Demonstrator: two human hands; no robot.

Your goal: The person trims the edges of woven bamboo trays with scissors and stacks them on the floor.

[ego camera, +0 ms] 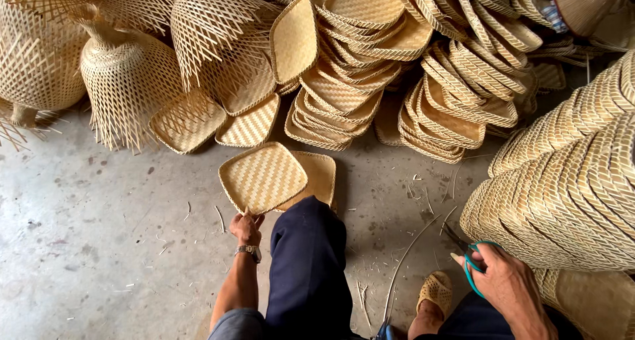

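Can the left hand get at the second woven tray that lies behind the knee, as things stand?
Probably not directly. The left hand already grips the edge of the front tray, which overlaps the second tray, and the knee in dark trousers stands between them.

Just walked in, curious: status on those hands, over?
Left hand gripping edge of square woven bamboo tray. Right hand holding teal-handled scissors. Second tray beneath; knee alongside.

No packages, labels, signs or screens anywhere in view. Nothing printed or boxed among the woven goods on the floor.
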